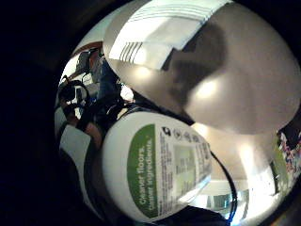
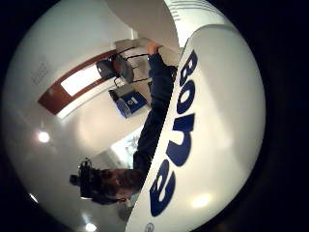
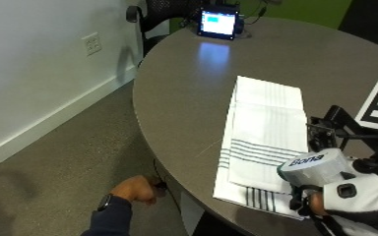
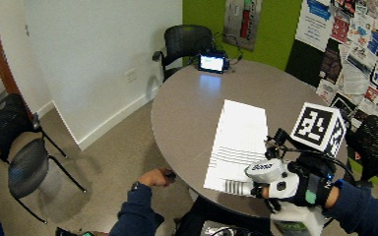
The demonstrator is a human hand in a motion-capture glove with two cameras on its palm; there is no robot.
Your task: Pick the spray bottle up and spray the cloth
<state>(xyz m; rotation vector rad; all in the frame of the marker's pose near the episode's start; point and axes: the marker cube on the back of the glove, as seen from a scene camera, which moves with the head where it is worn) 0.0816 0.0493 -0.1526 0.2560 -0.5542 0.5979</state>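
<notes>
Above cloth's near edge, gloved hand gripping spray bottle

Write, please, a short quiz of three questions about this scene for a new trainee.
1. True or false: the gloved right hand holds the white plastic Bona spray bottle above the round grey table.
2. What is the white folded cloth with grey stripes lying on? A) the floor B) the table C) a chair
3. Fill in: the small screen at the table's far edge is switched ____.

Key: 1 true. 2 B. 3 on; it glows.
</notes>
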